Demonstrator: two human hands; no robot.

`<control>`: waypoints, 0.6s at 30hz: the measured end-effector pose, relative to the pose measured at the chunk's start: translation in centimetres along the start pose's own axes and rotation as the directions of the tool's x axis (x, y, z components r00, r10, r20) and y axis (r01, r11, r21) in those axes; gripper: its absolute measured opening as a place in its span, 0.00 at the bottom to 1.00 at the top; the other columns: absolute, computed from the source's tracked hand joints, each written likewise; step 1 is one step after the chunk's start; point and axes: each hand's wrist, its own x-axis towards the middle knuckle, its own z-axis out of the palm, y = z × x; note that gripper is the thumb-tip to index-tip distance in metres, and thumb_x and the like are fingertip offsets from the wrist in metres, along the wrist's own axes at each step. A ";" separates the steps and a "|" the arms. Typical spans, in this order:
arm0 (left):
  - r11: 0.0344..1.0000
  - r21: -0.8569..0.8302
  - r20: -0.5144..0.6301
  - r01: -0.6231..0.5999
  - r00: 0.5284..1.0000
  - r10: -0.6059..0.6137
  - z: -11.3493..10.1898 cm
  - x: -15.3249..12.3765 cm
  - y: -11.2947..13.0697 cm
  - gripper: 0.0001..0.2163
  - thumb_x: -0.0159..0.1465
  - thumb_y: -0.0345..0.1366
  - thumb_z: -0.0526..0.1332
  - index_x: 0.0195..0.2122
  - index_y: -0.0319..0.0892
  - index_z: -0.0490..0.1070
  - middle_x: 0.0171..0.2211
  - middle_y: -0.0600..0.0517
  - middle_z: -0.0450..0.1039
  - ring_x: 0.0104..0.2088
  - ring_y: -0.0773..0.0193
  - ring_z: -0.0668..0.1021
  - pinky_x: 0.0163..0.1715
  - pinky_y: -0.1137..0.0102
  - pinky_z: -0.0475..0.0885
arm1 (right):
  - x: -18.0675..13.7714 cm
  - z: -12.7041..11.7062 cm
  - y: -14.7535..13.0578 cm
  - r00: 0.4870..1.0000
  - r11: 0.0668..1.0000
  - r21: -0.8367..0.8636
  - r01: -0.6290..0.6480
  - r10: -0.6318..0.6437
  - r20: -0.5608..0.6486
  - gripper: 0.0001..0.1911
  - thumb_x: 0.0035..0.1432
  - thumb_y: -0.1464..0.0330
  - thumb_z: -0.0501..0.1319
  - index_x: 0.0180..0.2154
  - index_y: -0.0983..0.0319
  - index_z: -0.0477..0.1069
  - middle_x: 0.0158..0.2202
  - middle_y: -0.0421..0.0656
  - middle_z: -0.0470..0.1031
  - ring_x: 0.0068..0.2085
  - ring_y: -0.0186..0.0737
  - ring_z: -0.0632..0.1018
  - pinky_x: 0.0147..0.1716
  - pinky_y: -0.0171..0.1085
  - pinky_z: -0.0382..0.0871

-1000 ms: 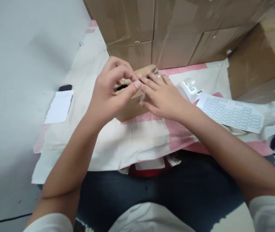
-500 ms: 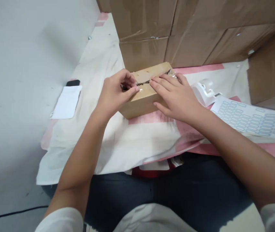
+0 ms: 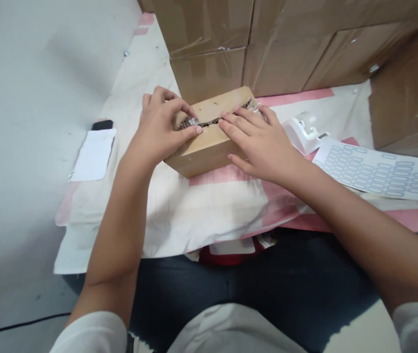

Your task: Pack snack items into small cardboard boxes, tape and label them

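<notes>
A small brown cardboard box (image 3: 209,152) sits on the cloth in front of me, with a ragged, torn seam along its top. My left hand (image 3: 159,127) is at the seam's left end, its thumb and forefinger closing on a shiny bit of clear tape (image 3: 194,121). The other left fingers are curled above the box. My right hand (image 3: 263,139) lies open on the top's right part, fingers stretched across the seam and thumb along the near side. More clear plastic shows beyond its fingertips.
Large cardboard boxes (image 3: 209,73) stand stacked behind. On the right are a white tape dispenser (image 3: 302,132) and a label sheet (image 3: 378,169). A white paper pad (image 3: 93,154) and a black object (image 3: 103,125) lie left, near the wall (image 3: 28,147).
My left hand has shifted left and its fingers have spread wider, showing the tape between thumb and forefinger. My right hand stays on the box. The whole view has shifted slightly.
</notes>
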 end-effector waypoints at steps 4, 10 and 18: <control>0.994 0.005 0.034 0.106 0.994 -0.106 0.1 0.2 0.3 0.20 0.59 0.54 0.65 0.49 0.52 0.75 0.57 0.48 0.65 0.63 0.43 0.63 0.61 0.43 0.59 | -0.1 0.1 0.0 1.000 1.000 0.009 -0.001 0.001 0.002 0.37 0.63 0.63 0.57 0.70 0.65 0.53 0.71 0.53 0.57 0.70 0.62 0.59 0.66 0.64 0.46; 0.983 0.013 -0.002 0.182 0.983 -0.182 1.1 0.6 0.5 0.15 0.62 0.53 0.60 0.46 0.52 0.71 0.52 0.53 0.71 0.55 0.51 0.72 0.59 0.44 0.56 | 0.3 -0.3 -0.3 1.000 0.999 0.049 -0.014 0.013 0.016 0.35 0.64 0.64 0.57 0.70 0.64 0.55 0.71 0.52 0.58 0.70 0.61 0.59 0.66 0.65 0.46; 0.988 -0.023 0.148 0.154 0.978 -0.149 0.9 1.1 -0.3 0.25 0.58 0.57 0.62 0.53 0.52 0.65 0.56 0.52 0.72 0.56 0.47 0.74 0.61 0.46 0.60 | 0.0 0.9 5.8 0.973 0.868 0.452 -0.207 0.229 0.005 0.62 0.49 0.38 0.66 0.74 0.59 0.44 0.76 0.49 0.40 0.74 0.63 0.46 0.72 0.61 0.42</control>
